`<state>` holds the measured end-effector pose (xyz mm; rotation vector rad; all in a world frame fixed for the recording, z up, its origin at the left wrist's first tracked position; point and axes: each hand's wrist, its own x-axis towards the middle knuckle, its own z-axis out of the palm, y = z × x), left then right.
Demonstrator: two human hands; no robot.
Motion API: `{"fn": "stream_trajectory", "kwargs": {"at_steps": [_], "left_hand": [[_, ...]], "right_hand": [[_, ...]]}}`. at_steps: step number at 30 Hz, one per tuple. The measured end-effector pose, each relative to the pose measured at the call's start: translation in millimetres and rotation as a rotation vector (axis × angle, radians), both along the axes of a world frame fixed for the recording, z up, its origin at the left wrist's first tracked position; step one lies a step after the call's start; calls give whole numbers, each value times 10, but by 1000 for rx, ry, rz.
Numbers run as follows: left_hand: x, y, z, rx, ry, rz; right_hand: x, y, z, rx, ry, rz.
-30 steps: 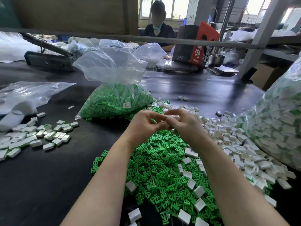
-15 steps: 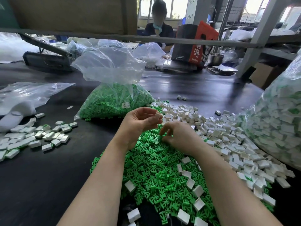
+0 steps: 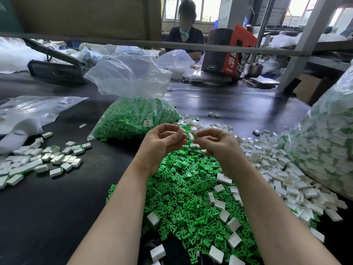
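Just above the pile of green inserts [image 3: 183, 188] on the counter [image 3: 47, 207], the left hand [image 3: 162, 142] pinches a white shell [image 3: 181, 130] roughly upright, while the right hand [image 3: 219, 144], close on its right, pinches a green insert [image 3: 196, 136] aimed leftward at it.

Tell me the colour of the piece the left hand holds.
White; the piece in the left hand shows best in the head view.
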<state>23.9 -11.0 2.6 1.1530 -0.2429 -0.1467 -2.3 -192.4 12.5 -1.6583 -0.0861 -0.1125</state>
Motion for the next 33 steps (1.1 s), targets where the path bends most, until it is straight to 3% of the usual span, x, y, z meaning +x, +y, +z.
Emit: {"fn": "stream_trajectory", "kwargs": {"at_steps": [7, 13, 23, 28, 33], "left_hand": [[-42, -55, 32, 84, -25, 9], [-53, -75, 41, 108, -46, 26], [-51, -88, 44, 147, -80, 56], [-54, -63, 44, 254, -174, 64], [-36, -46, 21, 389, -221, 47]], "right_hand": [[16, 14, 25, 133, -87, -1], [14, 38, 29, 74, -158, -90], [14, 71, 7, -57, -234, -65], [25, -1, -24, -73, -146, -1], [22, -14, -58, -288, -102, 113]]}}
